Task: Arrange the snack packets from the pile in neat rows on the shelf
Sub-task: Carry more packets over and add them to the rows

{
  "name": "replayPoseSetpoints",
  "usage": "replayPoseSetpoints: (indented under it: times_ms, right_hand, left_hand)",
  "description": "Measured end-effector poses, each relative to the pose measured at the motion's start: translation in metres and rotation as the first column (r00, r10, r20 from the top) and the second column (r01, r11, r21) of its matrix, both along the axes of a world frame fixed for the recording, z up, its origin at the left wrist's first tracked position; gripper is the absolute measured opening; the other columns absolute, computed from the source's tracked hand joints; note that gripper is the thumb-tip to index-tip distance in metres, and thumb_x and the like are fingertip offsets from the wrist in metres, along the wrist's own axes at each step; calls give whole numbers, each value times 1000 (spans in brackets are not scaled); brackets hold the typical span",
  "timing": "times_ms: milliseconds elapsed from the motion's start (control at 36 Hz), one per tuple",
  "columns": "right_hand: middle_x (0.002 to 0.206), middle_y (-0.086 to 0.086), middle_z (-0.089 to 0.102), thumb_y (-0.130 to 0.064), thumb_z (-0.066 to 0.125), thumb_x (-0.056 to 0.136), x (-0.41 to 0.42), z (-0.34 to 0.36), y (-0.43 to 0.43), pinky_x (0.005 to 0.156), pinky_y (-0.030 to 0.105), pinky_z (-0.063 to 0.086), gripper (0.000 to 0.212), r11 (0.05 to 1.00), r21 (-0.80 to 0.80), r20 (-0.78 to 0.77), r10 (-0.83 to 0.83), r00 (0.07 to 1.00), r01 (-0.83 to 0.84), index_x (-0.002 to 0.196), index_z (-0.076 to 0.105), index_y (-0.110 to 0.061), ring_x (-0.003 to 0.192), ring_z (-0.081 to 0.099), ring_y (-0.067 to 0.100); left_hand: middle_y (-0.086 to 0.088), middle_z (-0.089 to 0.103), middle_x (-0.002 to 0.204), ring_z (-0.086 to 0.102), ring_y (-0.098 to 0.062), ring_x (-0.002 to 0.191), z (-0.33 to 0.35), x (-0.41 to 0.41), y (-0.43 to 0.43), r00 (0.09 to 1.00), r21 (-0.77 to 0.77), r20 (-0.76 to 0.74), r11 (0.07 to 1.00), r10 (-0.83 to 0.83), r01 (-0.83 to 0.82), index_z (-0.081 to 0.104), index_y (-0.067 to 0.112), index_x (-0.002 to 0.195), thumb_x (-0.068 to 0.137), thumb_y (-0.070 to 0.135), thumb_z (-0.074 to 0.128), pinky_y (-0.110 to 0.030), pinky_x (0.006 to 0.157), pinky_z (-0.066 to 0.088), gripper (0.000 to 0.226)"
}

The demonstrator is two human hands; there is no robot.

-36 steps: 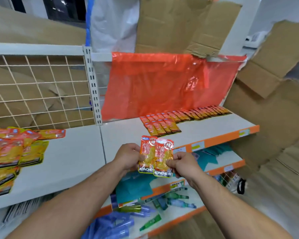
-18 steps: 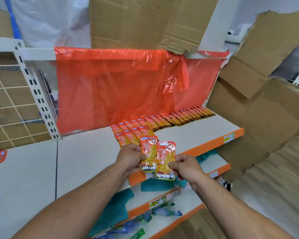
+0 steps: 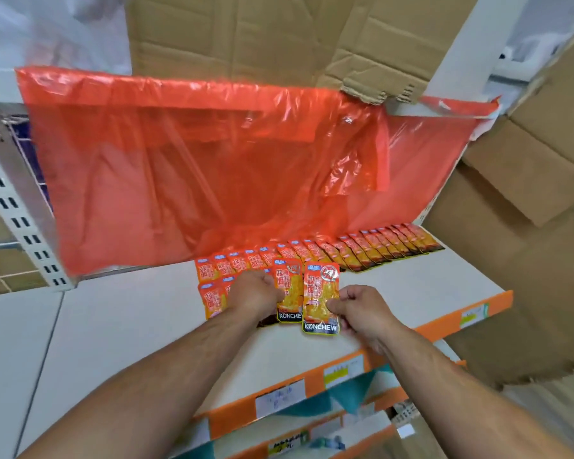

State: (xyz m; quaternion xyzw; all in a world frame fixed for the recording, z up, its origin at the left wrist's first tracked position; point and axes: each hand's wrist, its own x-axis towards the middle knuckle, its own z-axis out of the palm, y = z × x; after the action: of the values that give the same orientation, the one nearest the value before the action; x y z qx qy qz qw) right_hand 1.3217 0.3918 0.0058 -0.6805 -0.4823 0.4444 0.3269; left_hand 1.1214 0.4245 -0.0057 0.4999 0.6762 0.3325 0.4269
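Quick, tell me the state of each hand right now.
Left hand: closed, gripping the left KONCHEW packet.
Right hand: closed, pinching the right KONCHEW packet.

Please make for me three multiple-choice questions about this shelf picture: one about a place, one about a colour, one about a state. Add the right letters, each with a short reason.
1. Where does the long row of packets lie on the shelf?
A. along the back, at the foot of the red plastic sheet
B. across the middle
C. heaped at the left end

2. What colour is the shelf's front edge?
A. blue
B. orange
C. green

3. What is the right hand doing?
A. hanging empty
B. pinching a packet
C. pressing flat on the shelf

Answers: 1 A, the row runs right under the sheet; 2 B, the strip bearing the labels is orange; 3 B, thumb and fingers close on the packet's side.
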Motion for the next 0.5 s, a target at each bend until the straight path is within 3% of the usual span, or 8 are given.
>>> replayPoseSetpoints:
  times_ms: [111,194,278,389,500]
  right_hand:
    - [55,11,49,-8,71,87,11,-8,30,46,27,35,25,998,-22,-8,55,998,-55,70,54,-9,41,41,18]
    - [50,7,42,-7,70,88,18,-15,48,44,24,32,40,991,-66,-25,116,993,-117,59,43,-15,38,37,16]
    - [51,8,39,-8,69,88,24,-20,64,42,24,32,43,978,-88,-32,187,982,-189,60,38,-18,38,35,17]
    - [51,9,39,-8,69,87,32,-26,78,44,27,31,44,953,-94,-15,288,957,-288,58,37,-19,35,37,18]
    - [52,8,38,-9,69,87,40,-30,85,42,24,32,45,921,-106,-33,374,927,-376,59,36,-19,37,36,17]
  left_hand:
    - [-4,61,57,70,-29,69,-5,11,9,994,52,-102,998,46,-40,52,16,57,72,10,78,-34,63,56,31]
    - [-7,63,59,70,-27,69,-8,21,7,981,76,-174,995,81,-68,51,14,54,71,9,79,-30,59,53,34]
    - [-5,60,56,69,-28,67,-9,28,9,967,84,-226,991,120,-103,50,14,54,69,7,79,-30,56,51,33]
    - [1,59,61,63,-25,67,-12,38,11,935,80,-291,979,203,-187,52,16,60,68,9,78,-28,58,46,28]
    - [-4,69,77,65,-22,76,-11,49,10,894,89,-372,968,250,-234,63,14,72,69,17,79,-26,63,47,17]
